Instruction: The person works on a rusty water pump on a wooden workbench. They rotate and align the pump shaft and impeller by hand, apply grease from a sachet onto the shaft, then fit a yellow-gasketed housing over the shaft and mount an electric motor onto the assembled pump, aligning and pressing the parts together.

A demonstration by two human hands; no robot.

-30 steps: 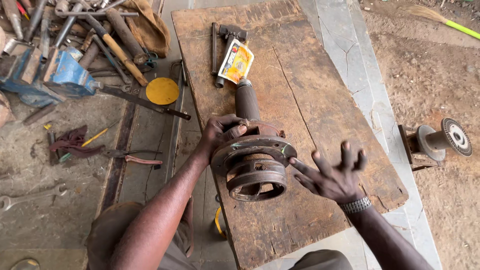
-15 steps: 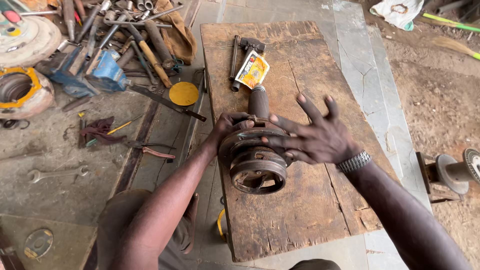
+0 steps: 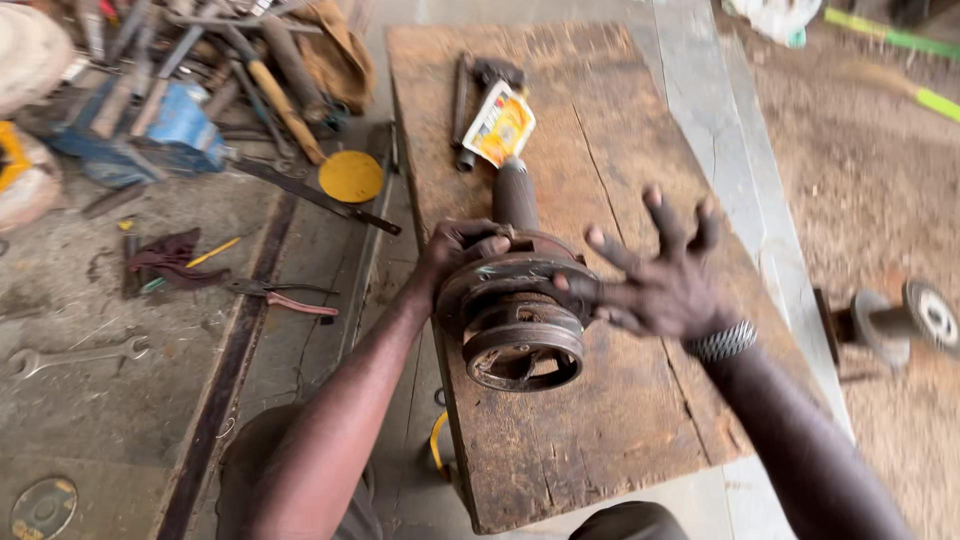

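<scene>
Rusty hub [image 3: 520, 320]: left hand [image 3: 455, 250] gripping, right hand [image 3: 655, 285] splayed.

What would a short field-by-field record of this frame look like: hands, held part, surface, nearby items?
left hand: grips the rim of the rusty round metal hub with shaft
right hand: fingers spread, thumb on the hub's flange
surface: worn brown wooden board; hub lies on it
on board: yellow-and-white sachet, dark metal tool
on floor: yellow round disc, red-handled pliers, steel spanner
</scene>
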